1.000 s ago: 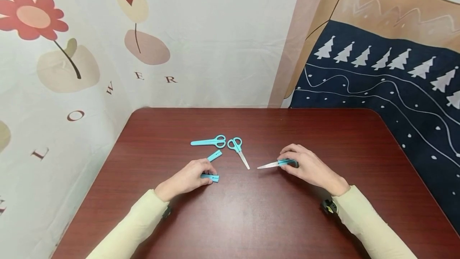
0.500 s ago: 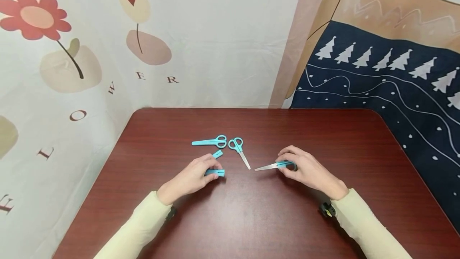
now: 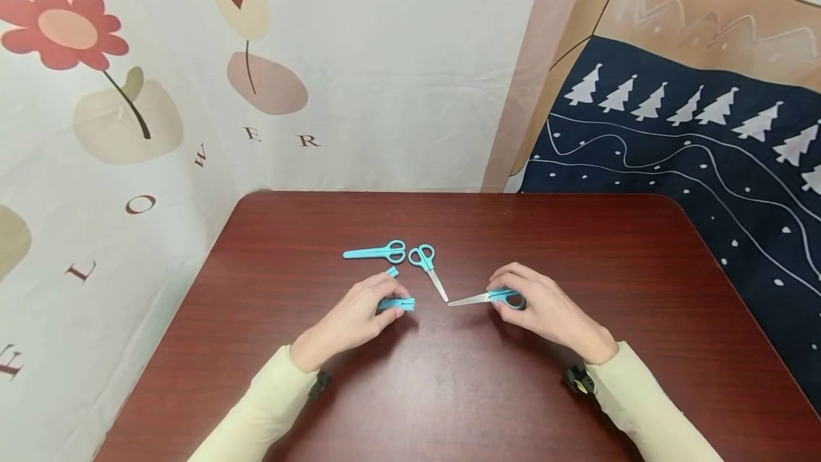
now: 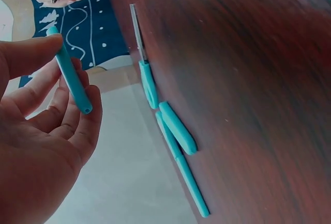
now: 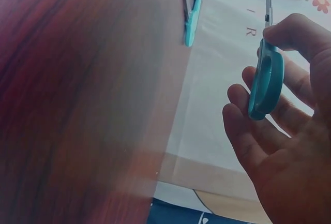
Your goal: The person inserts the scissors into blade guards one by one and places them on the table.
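My left hand (image 3: 359, 316) pinches a turquoise scissors sheath (image 4: 75, 76) between thumb and fingers, its slotted end facing right. Opposite it, my right hand (image 3: 545, 309) holds a pair of scissors (image 5: 268, 79) by the turquoise handles, the metal blades (image 3: 468, 299) pointing left toward the sheath. A gap separates blade tips and sheath. Beyond the hands, a second pair of scissors (image 3: 423, 259) lies on the table with bare blades. Beside it lies a sheathed pair (image 3: 375, 253). Another loose sheath (image 4: 178, 129) rests near them, mostly hidden behind my left hand in the head view.
The dark red wooden table (image 3: 577, 234) has rounded far corners. A pale printed cloth (image 3: 398, 77) hangs behind it, with a navy tree-patterned cloth (image 3: 654, 141) at the right.
My left hand has moved right and slightly away from me with the sheath, covering more of the loose one. My right hand has shifted slightly left with the scissors, narrowing the gap.
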{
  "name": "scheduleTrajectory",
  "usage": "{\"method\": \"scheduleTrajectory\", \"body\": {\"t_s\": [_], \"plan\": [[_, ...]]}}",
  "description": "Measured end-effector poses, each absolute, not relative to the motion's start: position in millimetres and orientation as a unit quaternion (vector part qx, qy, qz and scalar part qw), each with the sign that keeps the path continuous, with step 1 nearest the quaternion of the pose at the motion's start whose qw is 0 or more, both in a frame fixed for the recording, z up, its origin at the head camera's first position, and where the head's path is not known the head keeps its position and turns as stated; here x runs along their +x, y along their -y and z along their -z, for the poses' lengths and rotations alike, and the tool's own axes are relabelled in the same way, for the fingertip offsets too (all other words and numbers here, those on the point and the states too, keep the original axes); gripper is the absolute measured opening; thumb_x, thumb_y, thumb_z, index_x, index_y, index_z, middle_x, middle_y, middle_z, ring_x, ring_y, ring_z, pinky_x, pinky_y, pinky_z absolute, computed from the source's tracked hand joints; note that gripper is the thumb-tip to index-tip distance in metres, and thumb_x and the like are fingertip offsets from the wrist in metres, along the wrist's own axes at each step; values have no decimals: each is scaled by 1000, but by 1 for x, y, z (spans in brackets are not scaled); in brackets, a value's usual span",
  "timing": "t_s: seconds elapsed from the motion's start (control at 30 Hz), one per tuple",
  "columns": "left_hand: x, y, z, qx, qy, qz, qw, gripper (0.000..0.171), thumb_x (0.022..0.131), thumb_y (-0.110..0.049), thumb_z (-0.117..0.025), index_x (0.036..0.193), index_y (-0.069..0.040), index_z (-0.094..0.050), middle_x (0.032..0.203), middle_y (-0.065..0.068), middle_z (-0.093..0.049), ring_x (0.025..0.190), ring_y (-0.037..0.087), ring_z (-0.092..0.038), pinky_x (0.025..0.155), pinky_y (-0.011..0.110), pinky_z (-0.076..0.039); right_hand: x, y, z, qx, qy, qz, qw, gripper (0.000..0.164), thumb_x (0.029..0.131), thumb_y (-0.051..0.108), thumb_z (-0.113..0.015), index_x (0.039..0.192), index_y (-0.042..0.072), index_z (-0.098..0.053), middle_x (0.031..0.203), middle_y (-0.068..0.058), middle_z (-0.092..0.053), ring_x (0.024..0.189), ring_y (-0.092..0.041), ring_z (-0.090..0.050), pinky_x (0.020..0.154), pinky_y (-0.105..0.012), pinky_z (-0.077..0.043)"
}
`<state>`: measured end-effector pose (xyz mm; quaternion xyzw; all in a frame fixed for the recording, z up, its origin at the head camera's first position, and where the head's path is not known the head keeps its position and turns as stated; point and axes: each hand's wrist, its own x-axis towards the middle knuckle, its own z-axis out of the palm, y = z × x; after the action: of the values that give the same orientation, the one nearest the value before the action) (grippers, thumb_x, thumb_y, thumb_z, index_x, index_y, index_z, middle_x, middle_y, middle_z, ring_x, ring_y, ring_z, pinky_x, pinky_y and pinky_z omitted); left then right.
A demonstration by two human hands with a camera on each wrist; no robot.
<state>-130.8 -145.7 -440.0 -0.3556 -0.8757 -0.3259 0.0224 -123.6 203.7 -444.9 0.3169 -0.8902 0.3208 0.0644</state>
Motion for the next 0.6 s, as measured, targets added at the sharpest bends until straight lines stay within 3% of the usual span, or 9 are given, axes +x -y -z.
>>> {"method": "scheduleTrajectory", "body": {"t_s": [0.27, 0.6], "plan": [[-129, 138, 437, -357, 871, 335, 46, 15, 92, -8, -78, 105, -15, -73, 96, -10, -61, 82, 8, -52, 75, 26, -48, -120, -197, 442, 320, 884, -331, 84, 17, 91, 16, -76, 104, 26, -70, 112, 15, -61, 94, -3, -57, 77, -25, -53], [-125, 131, 433, -367, 862, 343, 67, 18, 91, -7, -78, 108, -11, -75, 96, -7, -62, 84, 9, -53, 74, 27, -47, -117, -188, 440, 327, 881, -322, 116, 17, 89, 16, -75, 103, 25, -71, 108, 15, -61, 96, -3, -57, 80, -23, -51]]}}
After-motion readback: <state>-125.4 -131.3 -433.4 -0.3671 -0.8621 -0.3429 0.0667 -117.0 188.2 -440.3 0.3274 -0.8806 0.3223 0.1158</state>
